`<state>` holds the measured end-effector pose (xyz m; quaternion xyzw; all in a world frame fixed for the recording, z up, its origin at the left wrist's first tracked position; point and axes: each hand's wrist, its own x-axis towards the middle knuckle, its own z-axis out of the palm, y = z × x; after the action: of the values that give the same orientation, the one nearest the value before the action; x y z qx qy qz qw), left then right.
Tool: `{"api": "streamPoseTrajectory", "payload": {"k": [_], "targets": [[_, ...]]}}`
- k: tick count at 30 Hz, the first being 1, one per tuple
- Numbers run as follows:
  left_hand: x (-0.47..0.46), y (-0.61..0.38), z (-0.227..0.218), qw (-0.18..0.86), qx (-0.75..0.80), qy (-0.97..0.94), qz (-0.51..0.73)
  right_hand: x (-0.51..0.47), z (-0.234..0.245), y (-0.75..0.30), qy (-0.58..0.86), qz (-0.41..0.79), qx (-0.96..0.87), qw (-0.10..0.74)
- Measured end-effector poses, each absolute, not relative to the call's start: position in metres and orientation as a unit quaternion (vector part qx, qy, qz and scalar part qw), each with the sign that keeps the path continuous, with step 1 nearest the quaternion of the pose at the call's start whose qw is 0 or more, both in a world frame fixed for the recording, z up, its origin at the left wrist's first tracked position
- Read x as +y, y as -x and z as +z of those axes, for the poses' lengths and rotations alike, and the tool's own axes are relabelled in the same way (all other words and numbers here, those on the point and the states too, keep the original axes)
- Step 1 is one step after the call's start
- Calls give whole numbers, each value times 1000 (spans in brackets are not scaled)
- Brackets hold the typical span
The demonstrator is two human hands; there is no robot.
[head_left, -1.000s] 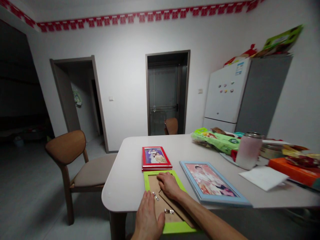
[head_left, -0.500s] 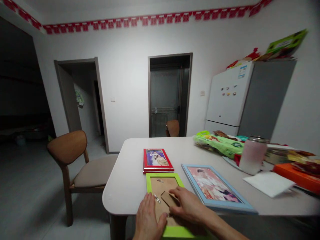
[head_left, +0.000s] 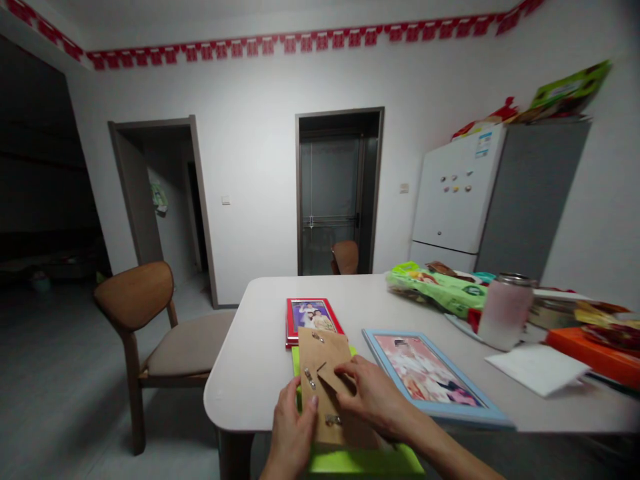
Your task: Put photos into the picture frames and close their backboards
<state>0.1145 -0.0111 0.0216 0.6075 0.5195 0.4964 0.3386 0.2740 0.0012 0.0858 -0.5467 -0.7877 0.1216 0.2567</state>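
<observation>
A green picture frame [head_left: 365,460] lies face down at the table's near edge. Its brown backing board [head_left: 324,370] is lifted clear of the frame and tilted up toward me. My left hand [head_left: 293,433] grips the board's left edge with the thumb on top. My right hand [head_left: 373,400] pinches the board's fold-out stand flap near the middle. Small metal clips show on the board. Beyond it sits a red framed photo [head_left: 311,319], and to the right a larger blue framed photo [head_left: 430,373].
On the white table [head_left: 250,373] to the right stand a pink jar [head_left: 505,310], a green snack bag [head_left: 440,287], a white paper [head_left: 537,367] and an orange box [head_left: 595,350]. A wooden chair [head_left: 150,333] is at the left, a fridge [head_left: 480,193] behind.
The backing board, which lay flat inside the green frame, has come up out of it in both hands. My right hand slid from the frame's top toward me onto the stand flap.
</observation>
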Motion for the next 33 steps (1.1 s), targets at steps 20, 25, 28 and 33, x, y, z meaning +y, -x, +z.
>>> {"api": "streamPoseTrajectory", "payload": {"k": [20, 25, 28, 33], "targets": [[18, 21, 8, 299, 660, -522, 451, 26, 24, -316, 684, 69, -714, 130], [3, -17, 17, 109, 666, -620, 400, 33, 25, -318, 690, 106, -687, 199], [-14, -66, 22, 158, 590, -732, 301, 32, 28, -317, 692, 180, -650, 257], [-38, -120, 33, 214, 510, -813, 182, 18, 41, -311, 636, 405, -543, 371]]}}
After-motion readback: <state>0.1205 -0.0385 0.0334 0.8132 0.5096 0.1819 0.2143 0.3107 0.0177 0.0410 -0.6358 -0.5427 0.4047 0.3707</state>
